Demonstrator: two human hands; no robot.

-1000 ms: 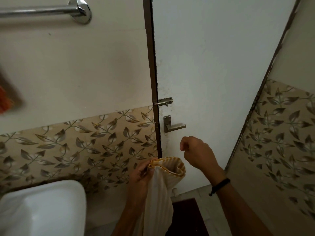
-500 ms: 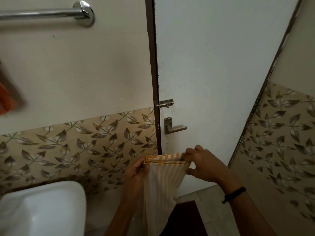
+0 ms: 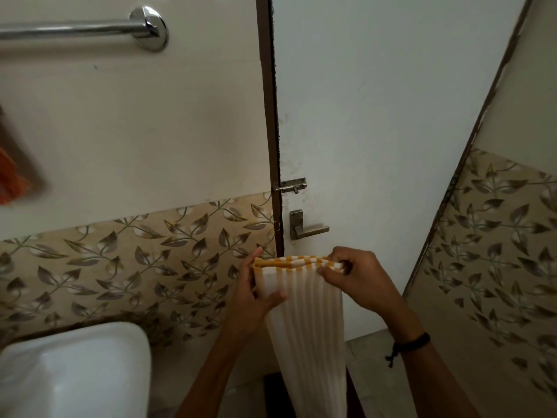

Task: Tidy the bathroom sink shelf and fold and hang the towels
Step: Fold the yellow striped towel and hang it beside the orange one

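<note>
Bathroom wall of leaf-patterned tile, with a white door (image 3: 376, 116).
- Towel (image 3: 304, 321): white with a yellow-striped top edge, folded narrow, hanging down from both sets of fingers.
- Left hand (image 3: 251, 297): fingers and thumb grip the towel's left top corner.
- Right hand (image 3: 358, 282): fingers curled round its right top corner.
- Door handle (image 3: 306, 229): just above the fingers.
- Towel bar (image 3: 75, 30): well above, to their left.
- Sink (image 3: 75, 372): below the left fingers.

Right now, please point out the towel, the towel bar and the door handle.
towel (image 3: 304, 321): head view, on its hanging striped middle.
towel bar (image 3: 75, 29): head view, on the chrome rod.
door handle (image 3: 313, 228): head view, on the lever.
</note>
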